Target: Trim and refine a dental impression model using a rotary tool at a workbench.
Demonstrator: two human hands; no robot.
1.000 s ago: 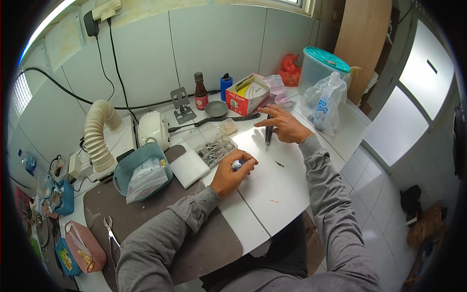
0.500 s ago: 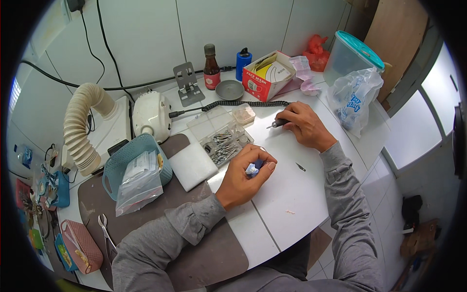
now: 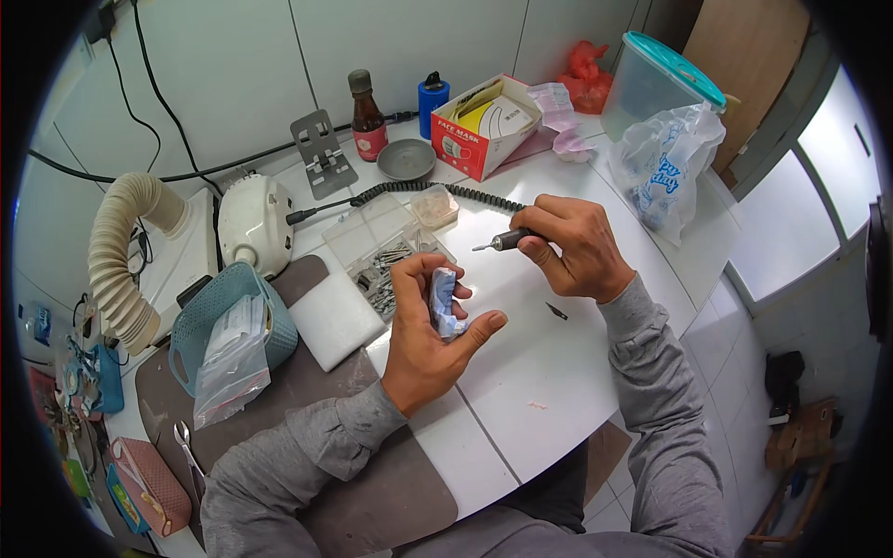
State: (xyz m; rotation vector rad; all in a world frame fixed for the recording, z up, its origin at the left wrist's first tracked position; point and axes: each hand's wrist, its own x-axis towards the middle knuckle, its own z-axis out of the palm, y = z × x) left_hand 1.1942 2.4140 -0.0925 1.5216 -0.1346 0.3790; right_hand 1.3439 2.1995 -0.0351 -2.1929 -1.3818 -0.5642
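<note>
My left hand [image 3: 428, 353] is curled around a pale blue and white lumpy cast piece [image 3: 444, 302], held upright above the white worktop [image 3: 493, 391]. In my right hand [image 3: 581, 246] is a dark rotary handpiece [image 3: 510, 239], its thin silver bit pointing left toward the cast piece without touching it; a coiled black cord [image 3: 470, 195] runs behind it. Behind my left hand lies a clear sectioned case of small metal bits [image 3: 379, 277], with a small clear box [image 3: 433, 206] by its back. A small dark blade-like item [image 3: 558, 312] lies below my right hand.
Around are a white foam pad [image 3: 332, 316], blue basket [image 3: 191, 372], white motor unit [image 3: 256, 223], ribbed hose [image 3: 107, 270], phone stand [image 3: 321, 158], brown bottle [image 3: 367, 139], grey dish [image 3: 405, 160], mask box [image 3: 484, 130], plastic bag [image 3: 665, 167], lidded tub [image 3: 633, 102], pliers [image 3: 186, 446] and pink basket [image 3: 149, 484].
My right hand has closed around the handpiece and turned its bit to point left. My left hand has risen and turned, showing more of the cast piece. The head view has shifted.
</note>
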